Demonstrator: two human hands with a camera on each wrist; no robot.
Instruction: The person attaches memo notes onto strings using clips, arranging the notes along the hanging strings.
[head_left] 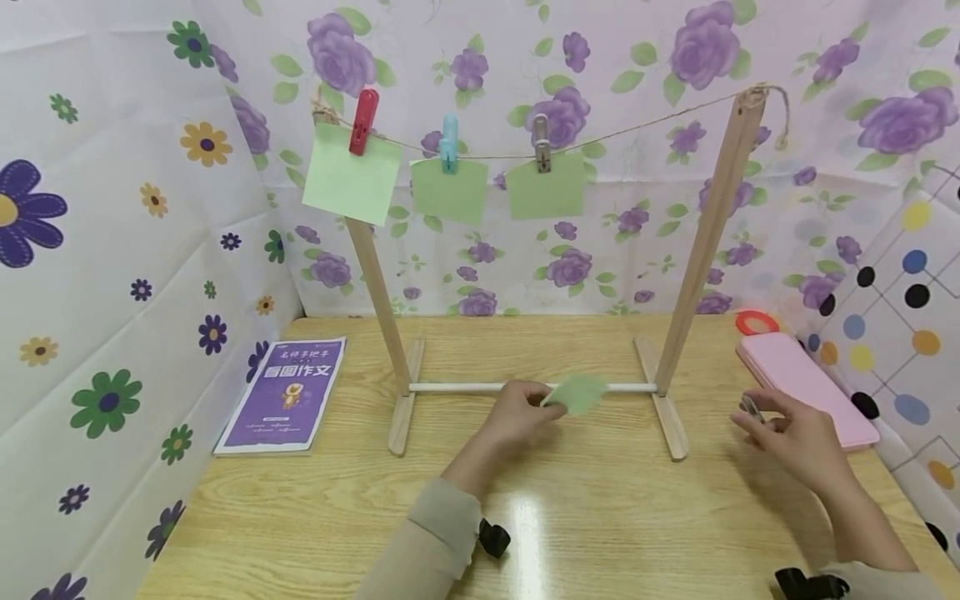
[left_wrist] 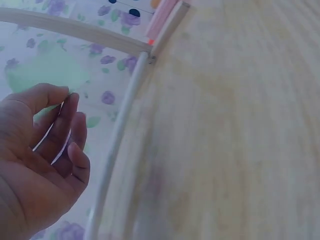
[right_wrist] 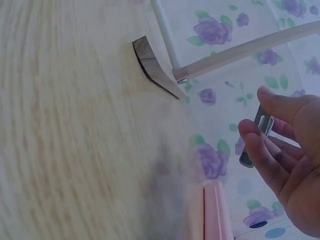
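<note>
My left hand (head_left: 521,410) pinches a green paper square (head_left: 579,393) by its edge, in front of the stand's white crossbar (head_left: 457,387). Over on the right, my right hand (head_left: 798,437) holds a grey clothespin (right_wrist: 263,122) between thumb and fingers, near the pink case. Above, a twine line (head_left: 645,123) runs between two wooden posts (head_left: 708,242). Three green papers hang from it: one (head_left: 351,175) under a red clothespin (head_left: 363,122), one (head_left: 450,192) under a blue clothespin (head_left: 449,144), and one (head_left: 546,187) under a grey clothespin (head_left: 542,143).
A purple book (head_left: 283,396) lies at the left of the wooden table (head_left: 600,517). At the right are a pink case (head_left: 806,387) and a red ring (head_left: 757,322). The stand's wooden feet (head_left: 670,427) reach forward on the table. Patterned cloth (head_left: 480,267) encloses the back and sides.
</note>
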